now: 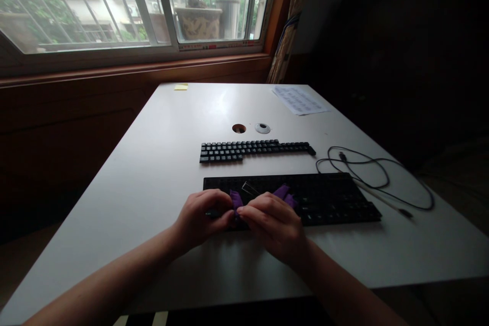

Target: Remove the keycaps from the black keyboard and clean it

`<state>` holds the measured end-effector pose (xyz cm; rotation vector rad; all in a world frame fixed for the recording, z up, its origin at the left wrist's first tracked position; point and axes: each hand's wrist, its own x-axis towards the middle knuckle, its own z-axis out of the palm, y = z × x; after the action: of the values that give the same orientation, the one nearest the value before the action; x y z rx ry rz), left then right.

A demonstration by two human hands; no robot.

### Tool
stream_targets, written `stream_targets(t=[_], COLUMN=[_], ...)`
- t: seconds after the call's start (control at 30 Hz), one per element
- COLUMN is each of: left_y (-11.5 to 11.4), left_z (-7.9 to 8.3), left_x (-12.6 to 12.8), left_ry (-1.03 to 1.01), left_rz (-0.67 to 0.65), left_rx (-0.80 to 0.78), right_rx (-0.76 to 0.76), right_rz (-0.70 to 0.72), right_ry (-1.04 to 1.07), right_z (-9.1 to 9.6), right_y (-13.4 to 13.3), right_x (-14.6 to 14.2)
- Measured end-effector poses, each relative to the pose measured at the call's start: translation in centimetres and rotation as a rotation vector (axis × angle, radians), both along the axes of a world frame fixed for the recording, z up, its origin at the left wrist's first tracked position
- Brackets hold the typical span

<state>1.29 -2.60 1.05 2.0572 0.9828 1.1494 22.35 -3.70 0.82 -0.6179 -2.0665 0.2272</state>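
My left hand [206,214] and my right hand [277,224] meet over the near left part of a black keyboard [328,198]. Between their fingertips they pinch a purple cloth [236,198], another part of which shows behind the right hand. A thin wire tool [250,188], like a keycap puller, sticks out by the right fingers; its other end is hidden. Something small and dark shows inside the curl of the left hand, too dim to name. Behind the keyboard, loose black keycaps [221,152] stand in rows.
A black cable [385,175] lies looped to the right of the keyboard on the white table [153,163]. Farther back are a round hole [239,128], its grey cover [262,128], printed paper [300,100] and a yellow note [181,86]. A window [206,15] stands beyond.
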Motion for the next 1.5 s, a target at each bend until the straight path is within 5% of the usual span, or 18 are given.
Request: stream_targets(t=[0.17, 0.47, 0.9, 1.5], left_y=[0.1, -0.2, 0.5, 0.7], left_z=[0.2, -0.5, -1.2, -0.6], left_x=[-0.3, -0.8, -0.8, -0.8], left_ry=[-0.020, -0.221, -0.220, -0.326], left_rz=[0.043, -0.071, -0.158, -0.247], left_rx=[0.002, -0.158, -0.078, -0.545], right_rx=[-0.014, -0.087, -0.222, -0.216], right_rz=[0.035, -0.210, -0.068, -0.039], right_ry=[-0.008, 0.151, 0.183, 0.154], right_z=[-0.1, 0.0, -0.1, -0.4], right_y=[-0.1, 0.2, 0.0, 0.1], right_x=[0.0, 0.2, -0.4, -0.4])
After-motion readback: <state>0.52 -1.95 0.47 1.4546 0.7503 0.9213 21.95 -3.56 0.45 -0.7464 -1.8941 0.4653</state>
